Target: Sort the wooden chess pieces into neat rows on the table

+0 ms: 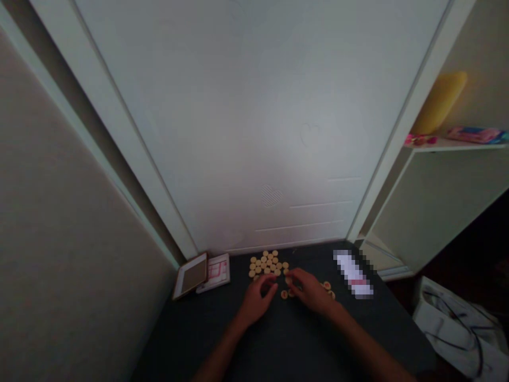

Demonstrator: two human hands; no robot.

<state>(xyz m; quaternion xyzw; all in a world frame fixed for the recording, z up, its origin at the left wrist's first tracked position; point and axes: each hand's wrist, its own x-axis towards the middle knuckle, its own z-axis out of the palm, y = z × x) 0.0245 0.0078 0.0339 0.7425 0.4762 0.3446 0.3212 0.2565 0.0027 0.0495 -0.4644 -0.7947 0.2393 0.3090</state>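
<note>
Several round, pale wooden game pieces (269, 261), like Chinese chess discs, lie in a loose cluster at the back of the dark table. My left hand (257, 298) is at the cluster's near edge, thumb and forefinger curved with a gap between them and nothing visible inside. To its right, my right hand (312, 291) reaches in with its thumb and forefinger around one wooden disc (288, 281); part of that disc is covered. A disc with a red mark (283, 294) lies just in front of these fingertips. More red-marked discs (326, 285) show beyond the right hand, partly hidden by it.
A brown-framed rectangular item (191, 277) and a white card box with red print (214, 272) lie at the table's left. A pixelated item (353, 273) is at the right. A white panel (262, 132) rises behind the table (286, 339). A white bag (457, 323) stands at lower right.
</note>
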